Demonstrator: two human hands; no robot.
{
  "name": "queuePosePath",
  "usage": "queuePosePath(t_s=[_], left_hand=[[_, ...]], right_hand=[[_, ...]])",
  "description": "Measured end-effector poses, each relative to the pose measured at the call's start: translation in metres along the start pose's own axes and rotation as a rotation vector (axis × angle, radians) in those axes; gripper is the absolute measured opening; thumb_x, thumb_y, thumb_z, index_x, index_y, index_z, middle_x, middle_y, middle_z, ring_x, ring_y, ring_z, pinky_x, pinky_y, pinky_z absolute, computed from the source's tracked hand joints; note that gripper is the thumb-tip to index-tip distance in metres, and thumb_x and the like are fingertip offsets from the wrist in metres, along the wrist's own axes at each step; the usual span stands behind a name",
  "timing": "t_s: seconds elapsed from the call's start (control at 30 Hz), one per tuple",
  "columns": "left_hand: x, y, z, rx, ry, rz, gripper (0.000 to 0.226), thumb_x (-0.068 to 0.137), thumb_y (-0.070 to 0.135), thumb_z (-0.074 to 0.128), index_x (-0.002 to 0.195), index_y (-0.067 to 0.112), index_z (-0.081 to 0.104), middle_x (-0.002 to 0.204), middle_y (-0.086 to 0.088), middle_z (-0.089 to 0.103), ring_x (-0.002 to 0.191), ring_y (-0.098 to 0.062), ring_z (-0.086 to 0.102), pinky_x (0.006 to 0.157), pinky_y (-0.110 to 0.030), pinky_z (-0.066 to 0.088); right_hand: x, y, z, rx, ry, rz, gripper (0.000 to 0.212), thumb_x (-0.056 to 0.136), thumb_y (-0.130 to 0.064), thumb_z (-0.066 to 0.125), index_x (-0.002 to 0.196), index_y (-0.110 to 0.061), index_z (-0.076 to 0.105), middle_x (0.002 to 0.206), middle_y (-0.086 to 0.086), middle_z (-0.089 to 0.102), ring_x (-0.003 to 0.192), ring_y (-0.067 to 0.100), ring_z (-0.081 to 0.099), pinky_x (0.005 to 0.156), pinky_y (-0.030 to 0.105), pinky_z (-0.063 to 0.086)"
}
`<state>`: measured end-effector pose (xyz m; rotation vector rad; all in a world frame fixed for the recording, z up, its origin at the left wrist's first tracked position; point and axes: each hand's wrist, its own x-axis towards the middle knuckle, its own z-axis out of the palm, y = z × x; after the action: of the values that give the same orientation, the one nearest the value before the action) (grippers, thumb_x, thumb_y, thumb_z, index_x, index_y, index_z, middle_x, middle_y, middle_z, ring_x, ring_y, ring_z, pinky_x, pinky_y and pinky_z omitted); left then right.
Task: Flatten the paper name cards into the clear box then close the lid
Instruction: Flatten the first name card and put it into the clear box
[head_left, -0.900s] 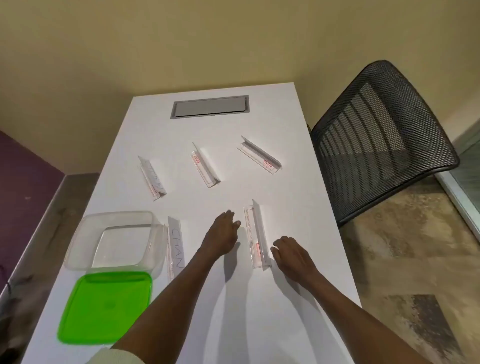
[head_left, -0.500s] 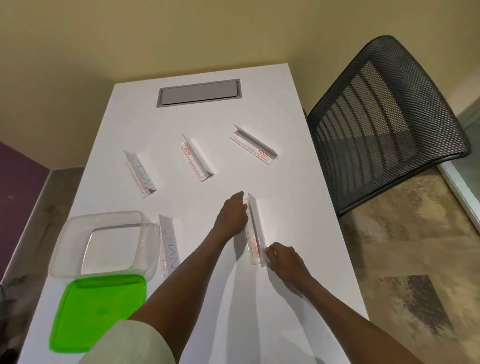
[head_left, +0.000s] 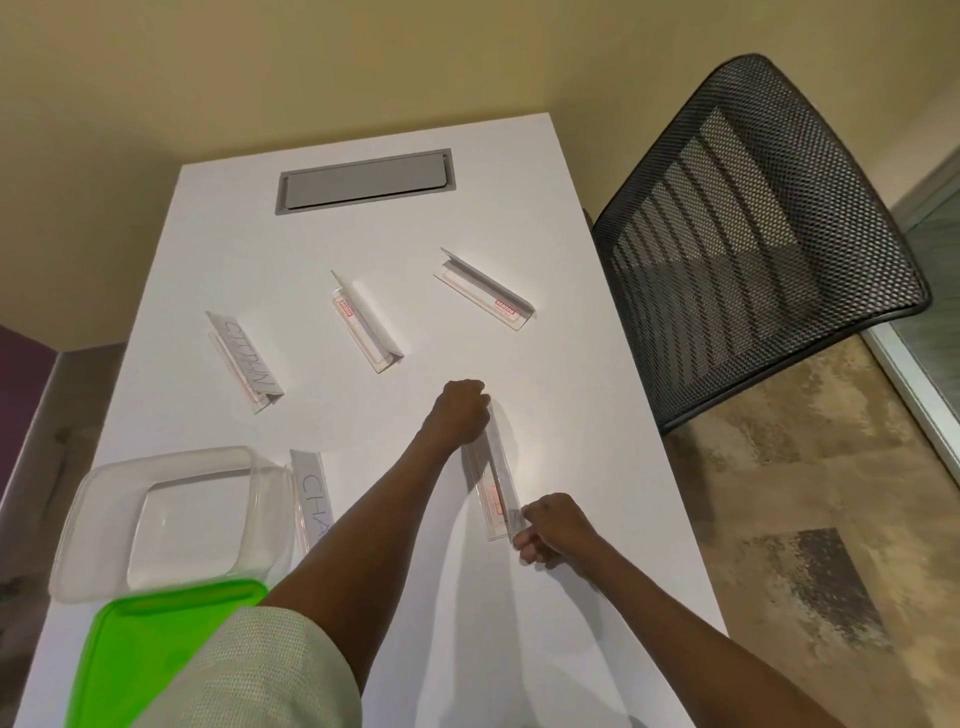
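Both hands are closed on one folded white paper name card in a clear sleeve (head_left: 493, 478): the left hand (head_left: 460, 413) pinches its far end, the right hand (head_left: 553, 527) its near end (fingertips hidden behind the card, so contact there is hard to read). The card's long axis runs roughly from 11 to 5 o'clock, right of centre on the white rectangular table (head_left: 597, 467). At 9 o'clock sits the empty clear plastic box (head_left: 93, 525), its bright green lid (head_left: 135, 654) below, partly covered by a pale sleeve (head_left: 260, 670). Another card lettered "CH" (head_left: 311, 493) touches the box, half hidden by the left forearm.
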<state>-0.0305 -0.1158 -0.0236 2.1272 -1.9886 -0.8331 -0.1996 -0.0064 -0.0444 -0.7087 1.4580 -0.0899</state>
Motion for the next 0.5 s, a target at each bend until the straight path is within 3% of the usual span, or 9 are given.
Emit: queuePosePath(t_s=[0.17,0.3,0.4,0.5], left_hand=[[0.006,-0.006,0.002,-0.026,0.021,-0.047,0.02,0.092,0.008,0.046,0.083,0.0,0.061,0.094,-0.018,0.064,0.095,-0.038,0.058,0.07,-0.033,0.044],[0.007,-0.015,0.002,-0.132,0.12,-0.087,0.019,0.088,0.012,0.057,0.084,-0.002,0.068,0.098,-0.016,0.07,0.097,-0.033,0.061,0.084,-0.036,0.05],[0.007,-0.02,-0.008,-0.249,0.215,-0.155,0.013,0.083,0.012,0.063,0.079,0.007,0.074,0.084,-0.007,0.073,0.082,-0.022,0.065,0.072,-0.026,0.048],[0.005,-0.024,-0.02,-0.323,0.295,-0.22,0.007,0.08,0.012,0.067,0.078,0.01,0.074,0.082,-0.001,0.072,0.076,-0.015,0.063,0.069,-0.02,0.041]], right_hand=[[0.003,-0.007,-0.005,0.137,-0.059,0.097,0.02,0.091,-0.006,0.04,0.076,-0.004,0.054,0.074,0.017,0.048,0.054,0.022,0.043,0.046,0.022,0.033],[0.009,-0.006,-0.005,0.214,-0.043,0.122,0.026,0.086,0.006,0.035,0.075,0.001,0.058,0.06,0.009,0.043,0.046,0.017,0.038,0.047,0.023,0.032],[0.011,-0.008,-0.003,0.227,-0.011,0.106,0.03,0.078,0.013,0.034,0.073,0.004,0.063,0.061,0.012,0.049,0.047,0.02,0.042,0.048,0.024,0.035],[0.009,-0.014,-0.003,0.206,0.034,0.065,0.026,0.078,0.014,0.039,0.078,0.006,0.064,0.064,0.017,0.056,0.047,0.022,0.048,0.044,0.022,0.039]])
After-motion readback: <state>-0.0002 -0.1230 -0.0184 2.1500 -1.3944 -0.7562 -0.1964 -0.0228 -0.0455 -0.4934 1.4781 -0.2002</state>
